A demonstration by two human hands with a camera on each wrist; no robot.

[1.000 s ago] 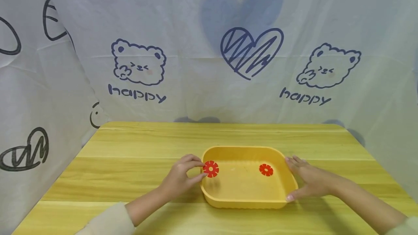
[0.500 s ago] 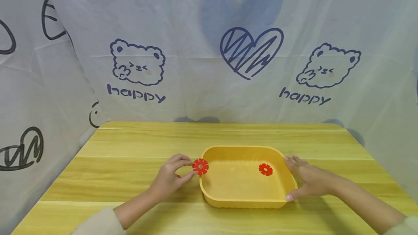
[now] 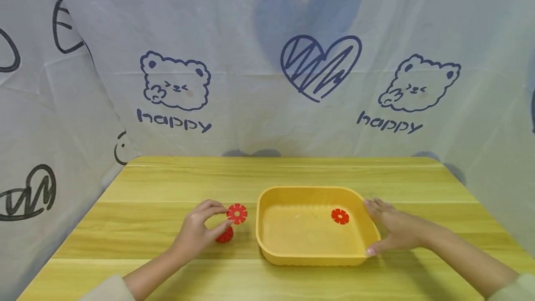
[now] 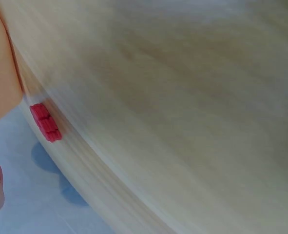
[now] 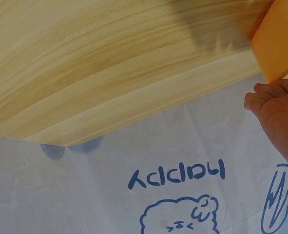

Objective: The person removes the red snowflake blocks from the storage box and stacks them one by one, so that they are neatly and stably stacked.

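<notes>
My left hand [image 3: 196, 231] pinches a red flower-shaped disc [image 3: 237, 214] between thumb and fingers, just left of the tray. The disc has notched edges and a round centre hole. Below the thumb sits another red notched piece [image 3: 224, 234], partly hidden by the hand. In the left wrist view a red ridged piece [image 4: 45, 122] shows from the side; I cannot tell which one it is. With spread fingers my right hand [image 3: 397, 229] rests on the right end of the yellow tray [image 3: 313, 261]. Inside the tray lies one more red flower-shaped disc [image 3: 340, 216].
Tray and red pieces are on a wood-grain table [image 3: 167, 185]. Behind it hangs a pale cloth [image 3: 238, 106] with drawn bears and hearts, and more cloth [image 3: 33, 115] covers the left side.
My left hand has moved left, carrying the disc from over the tray's left rim to beside the tray. The red piece under it shows more now. My right hand and the tray hold still.
</notes>
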